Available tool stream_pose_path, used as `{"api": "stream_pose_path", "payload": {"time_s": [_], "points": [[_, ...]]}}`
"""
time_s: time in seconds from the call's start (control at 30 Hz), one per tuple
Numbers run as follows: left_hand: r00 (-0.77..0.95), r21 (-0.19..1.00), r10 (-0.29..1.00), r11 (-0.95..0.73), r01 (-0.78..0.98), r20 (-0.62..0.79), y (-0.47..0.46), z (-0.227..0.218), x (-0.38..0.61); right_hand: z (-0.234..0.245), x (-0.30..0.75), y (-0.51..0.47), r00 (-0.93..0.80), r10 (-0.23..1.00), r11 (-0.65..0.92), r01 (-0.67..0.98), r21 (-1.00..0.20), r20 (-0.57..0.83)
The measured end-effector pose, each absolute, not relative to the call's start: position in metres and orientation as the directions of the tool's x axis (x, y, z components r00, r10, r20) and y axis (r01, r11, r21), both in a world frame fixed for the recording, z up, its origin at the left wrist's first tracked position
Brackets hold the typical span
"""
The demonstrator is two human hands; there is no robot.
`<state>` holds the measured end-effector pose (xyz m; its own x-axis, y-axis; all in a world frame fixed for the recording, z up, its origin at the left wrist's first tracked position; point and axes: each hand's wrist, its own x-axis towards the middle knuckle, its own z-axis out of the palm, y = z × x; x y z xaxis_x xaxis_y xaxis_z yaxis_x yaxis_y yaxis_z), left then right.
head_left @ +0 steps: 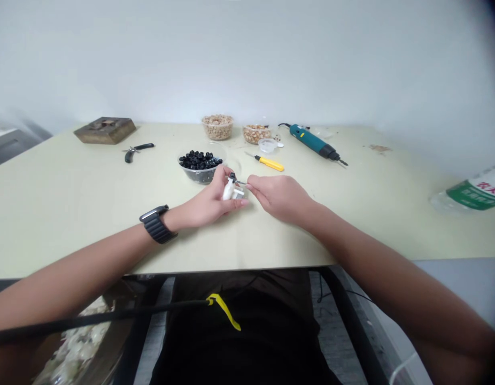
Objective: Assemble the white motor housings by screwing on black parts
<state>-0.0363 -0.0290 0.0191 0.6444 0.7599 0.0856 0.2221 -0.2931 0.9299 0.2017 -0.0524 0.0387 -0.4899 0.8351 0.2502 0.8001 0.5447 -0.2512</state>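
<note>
My left hand (209,205), with a black watch on its wrist, rests on the pale table (71,203) and is closed around a small white object (231,191) with a dark bead at its top. My right hand (277,197) sits just to its right, fingertips pinched on a thin metal pin (241,183) that points at the bead. A clear bowl of black beads (199,163) stands right behind my left hand.
At the back stand two bowls of tan beads (217,126) (256,133), a small clear lid (267,145), a yellow-handled tool (270,163), a teal rotary tool (315,143), black pliers (137,151) and a wooden block (105,130). A plastic bottle (472,193) lies at the right edge.
</note>
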Motion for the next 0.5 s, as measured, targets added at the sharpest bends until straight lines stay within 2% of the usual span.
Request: {"api": "stream_pose_path", "payload": {"time_s": [0.1,0.17,0.23,0.4,0.5], "points": [[0.665,0.893,0.733,-0.386,0.23,0.145,-0.03,0.021,-0.036,0.04,0.2,-0.055,-0.492,0.846,0.523,0.84,-0.142,0.206],[0.679,0.873,0.711,-0.434,0.221,0.182,-0.029,0.022,-0.037,0.04,0.199,-0.055,-0.489,0.851,0.519,0.839,-0.161,0.19],[0.69,0.854,0.693,-0.473,0.218,0.208,-0.028,0.022,-0.037,0.039,0.2,-0.054,-0.491,0.85,0.526,0.812,-0.254,0.192],[0.693,0.766,0.664,-0.59,0.254,0.281,-0.025,0.019,-0.038,0.038,0.202,-0.049,-0.543,0.825,0.519,0.615,-0.594,0.159],[0.701,0.767,0.657,-0.591,0.25,0.277,-0.023,0.019,-0.038,0.036,0.203,-0.044,-0.563,0.819,0.469,0.545,-0.695,0.111]]}}
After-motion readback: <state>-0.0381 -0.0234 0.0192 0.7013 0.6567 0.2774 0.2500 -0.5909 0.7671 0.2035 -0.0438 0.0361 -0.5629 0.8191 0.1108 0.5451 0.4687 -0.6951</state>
